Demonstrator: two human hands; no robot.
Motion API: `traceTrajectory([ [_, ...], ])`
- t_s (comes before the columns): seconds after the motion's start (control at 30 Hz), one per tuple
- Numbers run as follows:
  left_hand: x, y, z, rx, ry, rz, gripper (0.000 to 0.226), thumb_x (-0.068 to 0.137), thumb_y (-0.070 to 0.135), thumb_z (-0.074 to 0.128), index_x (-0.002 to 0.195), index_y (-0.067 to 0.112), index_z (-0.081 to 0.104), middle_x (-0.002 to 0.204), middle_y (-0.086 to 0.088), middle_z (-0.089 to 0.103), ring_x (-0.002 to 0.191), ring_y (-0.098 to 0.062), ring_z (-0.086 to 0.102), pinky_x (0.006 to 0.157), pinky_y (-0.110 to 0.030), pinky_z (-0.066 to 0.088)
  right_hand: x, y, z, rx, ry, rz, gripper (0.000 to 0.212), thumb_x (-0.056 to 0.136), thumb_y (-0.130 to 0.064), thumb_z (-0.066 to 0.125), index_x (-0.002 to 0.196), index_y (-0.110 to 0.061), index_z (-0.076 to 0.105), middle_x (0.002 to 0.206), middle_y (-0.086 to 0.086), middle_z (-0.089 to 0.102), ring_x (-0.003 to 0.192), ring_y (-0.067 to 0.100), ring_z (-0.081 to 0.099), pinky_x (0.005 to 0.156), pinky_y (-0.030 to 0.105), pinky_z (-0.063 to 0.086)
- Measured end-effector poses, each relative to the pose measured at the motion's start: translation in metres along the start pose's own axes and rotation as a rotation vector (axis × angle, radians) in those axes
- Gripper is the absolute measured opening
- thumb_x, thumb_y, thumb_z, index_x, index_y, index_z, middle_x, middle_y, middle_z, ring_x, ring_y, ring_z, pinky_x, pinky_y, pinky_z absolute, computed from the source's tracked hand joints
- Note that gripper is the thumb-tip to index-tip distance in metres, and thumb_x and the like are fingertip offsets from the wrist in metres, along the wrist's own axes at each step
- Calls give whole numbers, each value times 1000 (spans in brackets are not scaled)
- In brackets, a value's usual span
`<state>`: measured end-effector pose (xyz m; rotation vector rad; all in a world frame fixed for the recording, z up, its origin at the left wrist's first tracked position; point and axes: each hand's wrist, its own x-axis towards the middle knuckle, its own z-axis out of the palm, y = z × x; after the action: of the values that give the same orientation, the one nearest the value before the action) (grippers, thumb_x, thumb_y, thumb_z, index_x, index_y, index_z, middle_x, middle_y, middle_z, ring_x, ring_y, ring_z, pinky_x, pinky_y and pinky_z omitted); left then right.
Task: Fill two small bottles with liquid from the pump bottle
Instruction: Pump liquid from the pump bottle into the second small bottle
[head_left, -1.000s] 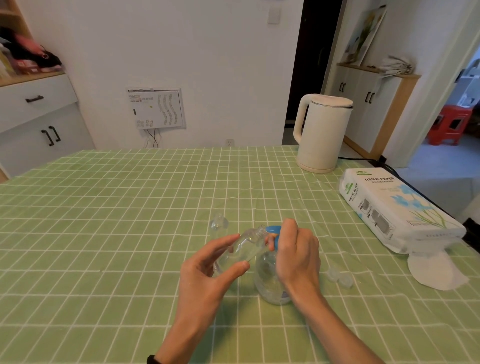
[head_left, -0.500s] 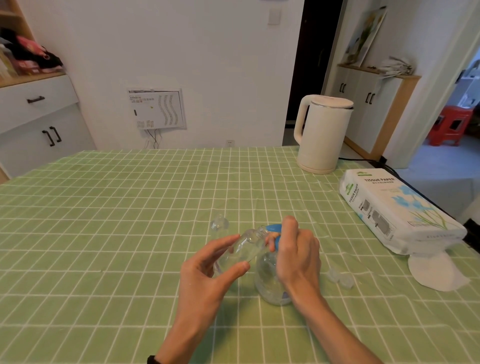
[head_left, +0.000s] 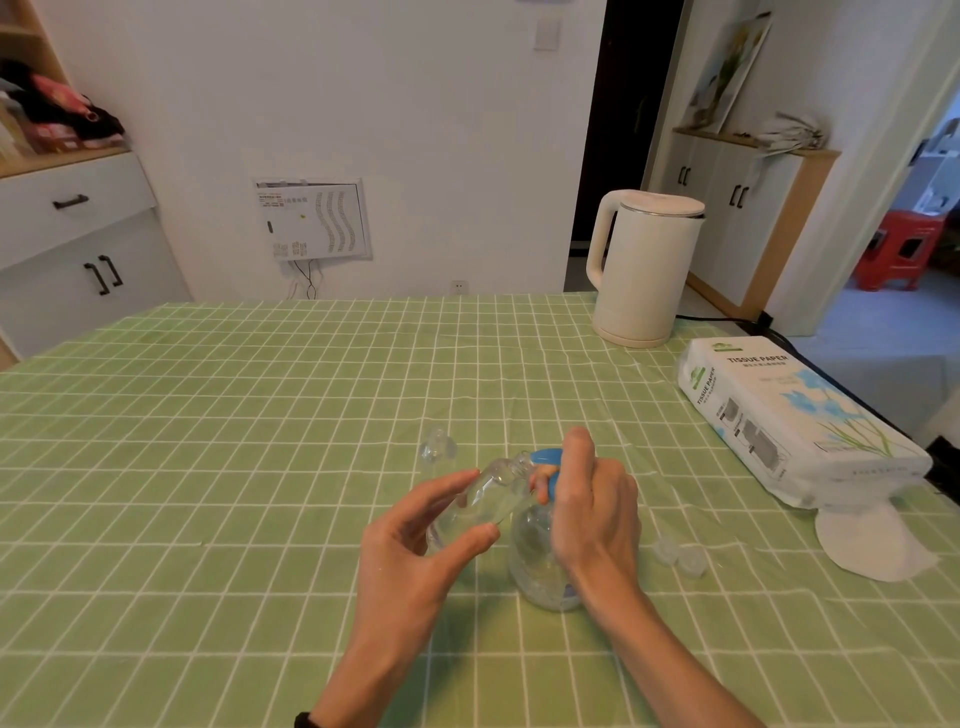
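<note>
- Tablecloth (head_left: 208, 467): green with a white grid, covering the table on which all items of the task stand or lie.
- Pump bottle (head_left: 535, 571): clear, upright on the cloth at front centre, partly hidden behind the right wrist. Its blue pump head (head_left: 545, 457) points to the left.
- Right hand (head_left: 592, 504): grasps the pump head, with the fingers curled over the top and the thumb tip tucked under the blue part.
- Small bottle (head_left: 493, 493): clear and uncapped, tilted with its neck raised toward the right. Its open mouth meets the nozzle of the pump head; whether the 2 touch cannot be told, nor can the liquid level inside.
- Left hand (head_left: 410, 545): pinches the lower body of the small bottle between thumb and fingertips, with the other fingers spread loosely.
- Second small bottle (head_left: 437, 447): clear, upright on the cloth just behind the held one, apart from both hands.
- Caps (head_left: 678, 556): 2 clear pieces lying side by side on the cloth, right of the pump bottle.
- Kettle (head_left: 644, 270): cream, lid closed, upright at the far right of the table.
- Tissue pack (head_left: 789, 415): white, lying along the right edge, with a loose tissue (head_left: 872, 540) spilling from its near end.
- Background: white cabinet (head_left: 78, 244) at left and a red stool (head_left: 898, 249) through the doorway at right.
</note>
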<state>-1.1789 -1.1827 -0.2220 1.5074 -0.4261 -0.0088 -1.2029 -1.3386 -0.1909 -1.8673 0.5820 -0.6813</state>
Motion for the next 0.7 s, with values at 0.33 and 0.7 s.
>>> traceTrajectory([
  [0.33,0,-1,1,-6,-9,13,51,67,25,92,114,43,79,121,16,79,123,-2,69,107,-32,51,1,4,0,-17,-7,-16,58,85,-48,24,40,-23,52,48,-21,62,57,-3,60,59,30,34],
  [0.7,0,1,-1,58,-11,118,46,71,18,93,109,39,75,116,11,79,112,-9,74,99,-15,53,1,2,-1,-25,-13,-16,58,87,-49,23,45,-42,62,56,-23,68,59,0,61,61,30,37],
])
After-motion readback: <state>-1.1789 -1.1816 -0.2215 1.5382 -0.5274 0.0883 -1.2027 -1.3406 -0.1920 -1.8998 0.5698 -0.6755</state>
